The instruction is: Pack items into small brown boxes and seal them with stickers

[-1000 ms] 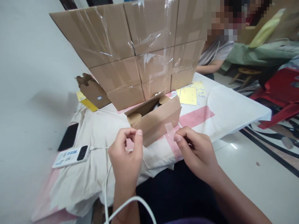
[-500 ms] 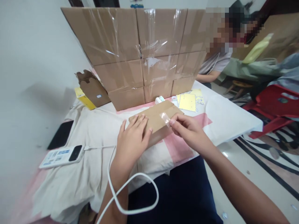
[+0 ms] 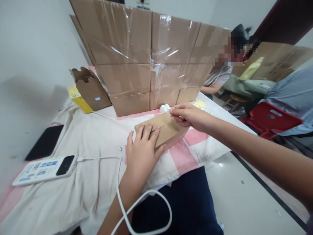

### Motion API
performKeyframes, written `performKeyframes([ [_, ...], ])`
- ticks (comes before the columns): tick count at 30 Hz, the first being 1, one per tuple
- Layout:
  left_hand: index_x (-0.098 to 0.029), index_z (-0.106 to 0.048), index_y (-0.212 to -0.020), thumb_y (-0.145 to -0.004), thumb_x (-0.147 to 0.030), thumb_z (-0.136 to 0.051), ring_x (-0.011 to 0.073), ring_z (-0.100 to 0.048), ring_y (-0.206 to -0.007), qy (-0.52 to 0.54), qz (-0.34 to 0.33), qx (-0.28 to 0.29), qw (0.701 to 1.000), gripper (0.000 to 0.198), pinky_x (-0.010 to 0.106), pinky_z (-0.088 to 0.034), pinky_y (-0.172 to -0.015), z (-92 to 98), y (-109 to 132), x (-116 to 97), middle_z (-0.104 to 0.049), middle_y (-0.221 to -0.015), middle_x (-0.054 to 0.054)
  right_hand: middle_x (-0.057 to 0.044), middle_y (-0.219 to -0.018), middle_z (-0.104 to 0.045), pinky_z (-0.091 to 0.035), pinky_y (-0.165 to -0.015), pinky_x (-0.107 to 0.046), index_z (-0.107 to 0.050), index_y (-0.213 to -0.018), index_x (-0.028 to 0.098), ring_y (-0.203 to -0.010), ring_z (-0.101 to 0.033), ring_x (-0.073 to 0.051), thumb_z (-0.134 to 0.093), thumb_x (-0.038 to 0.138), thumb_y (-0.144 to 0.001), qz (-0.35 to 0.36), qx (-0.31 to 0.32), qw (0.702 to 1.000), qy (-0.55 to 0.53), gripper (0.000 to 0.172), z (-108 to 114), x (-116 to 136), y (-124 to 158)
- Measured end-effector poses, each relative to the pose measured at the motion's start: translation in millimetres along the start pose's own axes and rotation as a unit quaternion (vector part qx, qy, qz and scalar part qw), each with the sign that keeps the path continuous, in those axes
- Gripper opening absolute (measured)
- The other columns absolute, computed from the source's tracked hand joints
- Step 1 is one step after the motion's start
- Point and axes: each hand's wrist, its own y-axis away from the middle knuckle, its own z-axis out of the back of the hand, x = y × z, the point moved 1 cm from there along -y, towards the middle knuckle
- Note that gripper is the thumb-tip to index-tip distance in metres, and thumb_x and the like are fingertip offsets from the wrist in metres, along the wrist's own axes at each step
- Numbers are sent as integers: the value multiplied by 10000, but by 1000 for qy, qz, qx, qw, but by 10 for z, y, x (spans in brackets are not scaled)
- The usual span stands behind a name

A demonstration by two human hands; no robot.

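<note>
A small brown cardboard box (image 3: 162, 127) lies shut in front of me on the cloth-covered table. My left hand (image 3: 144, 140) rests on its top at the left, fingers spread and holding the box down. Above the box's far right part, my right hand (image 3: 187, 114) pinches thumb and forefinger together on a strip of clear tape (image 3: 169, 114), of which only a little shows. Just behind the box, partly beside my right fingertips, is a small white roll-like object (image 3: 164, 108).
Taped cardboard boxes (image 3: 132, 78) stand as a wall behind. At left are an open carton (image 3: 93, 93), a yellow box (image 3: 79, 99), a black tablet-like slab (image 3: 45, 142) and a white power bank (image 3: 46, 169), whose cable (image 3: 168, 209) loops over my left forearm. Another person (image 3: 217, 76) sits beyond.
My right hand has risen and moved to the box's far side, and the clear strip no longer lies across the front edge. My left hand stays on the box. The view has shifted.
</note>
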Motion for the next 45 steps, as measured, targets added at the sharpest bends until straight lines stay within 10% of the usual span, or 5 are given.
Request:
performKeyframes([
  [14, -273, -518, -1416, -949, -408, -531, 300, -364, -1472, 1, 8, -11, 1000, 487, 581, -317, -1128, -18, 41, -13, -484, -1554, 52, 48, -379, -426, -225, -330, -216, -516, -563, 174, -300, -346, -65, -618, 163, -853, -157, -27, 958, 240, 308, -198, 11, -157],
  [24, -274, -538, -1395, -939, -409, -535, 302, -381, -1459, 23, 15, -18, 999, 476, 576, -369, -1038, -19, 33, -6, -487, -1552, 55, 30, -407, -427, -257, -380, -233, -499, -498, 183, -334, -381, -80, -628, 344, -902, -229, 39, 872, 431, 454, -162, 168, 93],
  [27, -278, -540, -1394, -934, -395, -541, 307, -384, -1454, 29, 12, -24, 999, 474, 574, -367, -1038, -19, 39, 0, -490, -1550, 62, -49, -603, -631, -366, -500, -251, -720, -764, 145, -541, -569, -148, -694, 290, -844, -56, 11, 845, 531, 167, -93, 157, 151],
  [30, -276, -544, -1392, -936, -386, -544, 309, -382, -1453, 30, 8, -28, 999, 468, 572, -368, -1040, -19, 49, 5, -494, -1547, 65, -75, -888, -747, -402, -610, -254, -709, -1262, 211, -756, -652, -190, -604, 191, -867, 93, 11, 809, 581, 409, -89, 77, 135],
  [45, -299, -546, -1409, -945, -433, -526, 292, -396, -1438, -29, -11, -22, 999, 483, 515, -423, -1000, -103, 23, 56, -506, -1539, 31, -120, -1150, -731, -500, -710, -332, -512, -1501, 291, -962, -691, -292, -535, 235, -886, 107, 18, 762, 638, 618, -135, -127, 461],
])
